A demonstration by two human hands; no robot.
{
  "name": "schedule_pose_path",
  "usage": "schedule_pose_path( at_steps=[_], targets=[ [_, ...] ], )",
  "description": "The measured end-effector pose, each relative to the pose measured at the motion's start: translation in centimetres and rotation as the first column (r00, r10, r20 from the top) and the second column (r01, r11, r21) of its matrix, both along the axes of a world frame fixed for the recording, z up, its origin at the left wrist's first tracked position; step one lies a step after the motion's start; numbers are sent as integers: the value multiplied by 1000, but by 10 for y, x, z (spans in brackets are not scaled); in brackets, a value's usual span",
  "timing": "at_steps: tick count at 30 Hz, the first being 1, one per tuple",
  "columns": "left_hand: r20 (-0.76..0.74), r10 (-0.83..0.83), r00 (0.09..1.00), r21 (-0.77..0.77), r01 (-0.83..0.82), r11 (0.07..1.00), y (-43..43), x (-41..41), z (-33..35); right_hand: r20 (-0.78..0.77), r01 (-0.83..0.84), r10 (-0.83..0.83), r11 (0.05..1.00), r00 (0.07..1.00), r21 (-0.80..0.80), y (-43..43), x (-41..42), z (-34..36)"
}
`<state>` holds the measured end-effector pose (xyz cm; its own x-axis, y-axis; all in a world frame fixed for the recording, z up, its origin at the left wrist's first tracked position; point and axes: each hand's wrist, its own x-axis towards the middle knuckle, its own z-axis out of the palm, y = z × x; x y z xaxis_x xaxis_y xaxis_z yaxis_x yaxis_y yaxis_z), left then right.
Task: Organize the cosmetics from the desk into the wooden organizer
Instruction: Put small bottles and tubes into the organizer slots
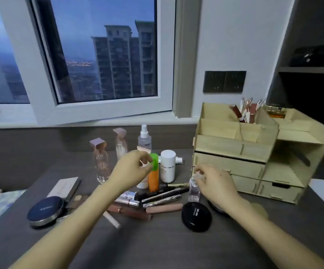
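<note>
Just left of the wooden organizer (233,147), the right hand (216,184) is pinching a small clear bottle (194,192) by its cap, likely for lifting it upright; farther left, the left hand (132,168) is curling at an orange bottle (154,178); whether gripping, I cannot tell.

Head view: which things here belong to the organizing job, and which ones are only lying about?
Belong to the job: wooden organizer; orange bottle; white bottle; spray bottle; small clear bottle, held by the right hand; black compact; blue compact; pile of tubes.
Only lying about: wall sockets; window; black bag on the shelf.
</note>
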<state>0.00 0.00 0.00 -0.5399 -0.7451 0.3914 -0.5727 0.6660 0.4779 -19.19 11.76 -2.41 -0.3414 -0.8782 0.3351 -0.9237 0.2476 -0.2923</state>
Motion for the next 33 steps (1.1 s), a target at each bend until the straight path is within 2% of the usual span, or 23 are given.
schedule_pose_path(
  at_steps=[3,5,8,11,15,18,24,26,29,33],
  targets=[
    [-65,91,994,-11,-92,996,-5,-9,-18,-23,43,-43,999,999,12,-2,-4,-13],
    [-137,208,968,-22,-213,977,-12,-12,-26,-18,53,-53,998,998,-17,-4,-3,-18],
    [-139,328,934,15,-329,944,-30,-9,-32,-99,36,-49,991,994,-129,-14,3,-18],
    [-113,302,947,139,-286,948,-39,-9,-36,-152,-77,40,966,988,-245,-29,19,-15],
    [-136,257,957,252,-218,943,-46,-10,-40,-64,-191,180,938,982,-288,-57,47,-5],
    [-138,259,956,174,-234,956,-48,-8,-40,-25,-209,212,921,977,-328,-70,57,-4],
    [-255,289,923,65,-282,957,-41,20,-16,-55,-239,238,875,970,-421,-72,60,3],
    [-334,240,911,27,-245,969,-26,28,10,-57,-282,288,845,956,-454,-68,64,17],
    [-407,42,913,0,-46,999,-1,24,63,43,-346,410,816,911,-463,-56,68,52],
    [-424,-205,882,30,240,970,10,-14,114,229,-267,420,827,878,-495,-45,41,92]
  ],
)
